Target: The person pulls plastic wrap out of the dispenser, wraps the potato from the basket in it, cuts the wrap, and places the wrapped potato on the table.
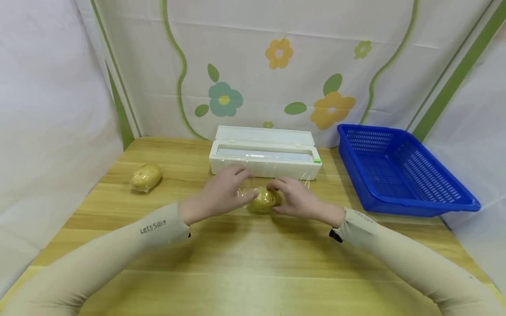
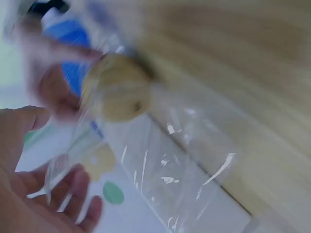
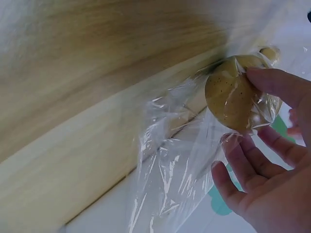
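A potato (image 1: 262, 200) lies on the table with clear plastic wrap (image 3: 165, 165) over it. The sheet runs from the potato back to the white wrap box (image 1: 265, 169). My right hand (image 1: 298, 199) grips the potato from the right side, thumb and fingertips on its film-covered skin (image 3: 228, 92). My left hand (image 1: 221, 193) is at the potato's left, thumb and fingers spread apart. In the left wrist view, the film's edge crosses the fingers of the left hand (image 2: 43, 189), beside the potato (image 2: 119, 90).
Another potato (image 1: 146, 177), wrapped in film, lies at the left of the wooden table (image 1: 253, 272). A blue plastic basket (image 1: 419, 204) stands at the right. The wrap box has its lid (image 1: 265, 135) raised, with a roll inside. A flowered cloth (image 1: 253, 79) hangs behind.
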